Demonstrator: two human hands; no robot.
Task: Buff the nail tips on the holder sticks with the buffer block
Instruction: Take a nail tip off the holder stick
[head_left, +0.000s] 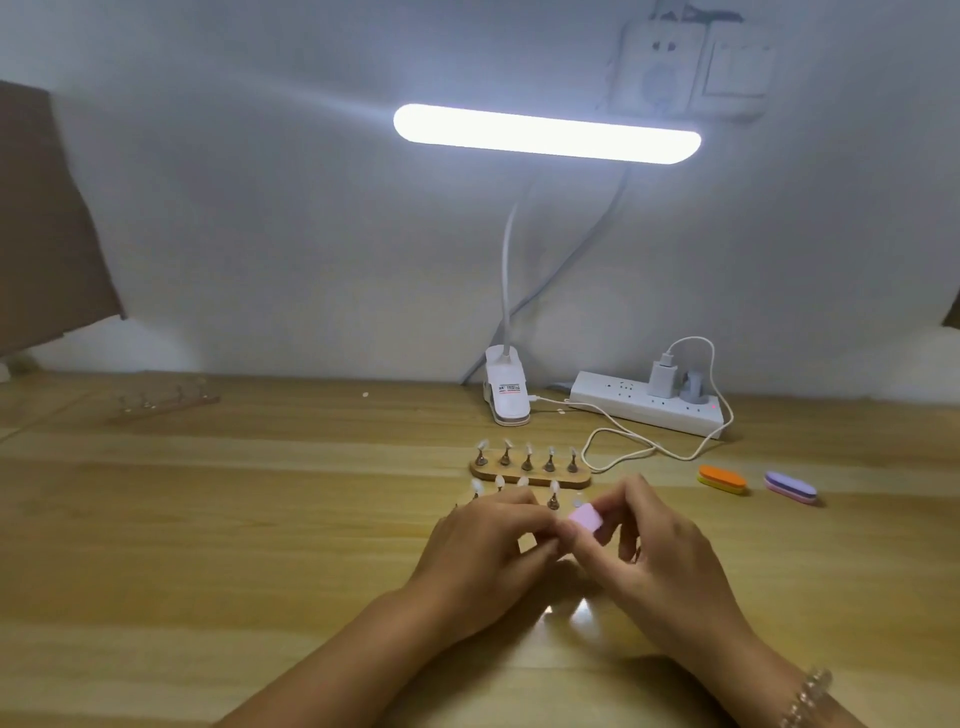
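1. Near edge, centre: left hand (483, 545), fingers curled into a pinch. What they pinch is hidden, probably one holder stick.
2. Right hand (660, 551), fingers pinching the pink buffer block (584, 518), which touches the left fingertips.
3. Handling: brace the stick steady, lay the block flat, use short light strokes.
4. Just behind: holder sticks (553, 499) bearing nail tips (477, 486); wooden base (488, 474).
5. Toward right edge: spare buffers (722, 479).
6. Far edge: power strip (649, 405), clamp lamp (506, 395).
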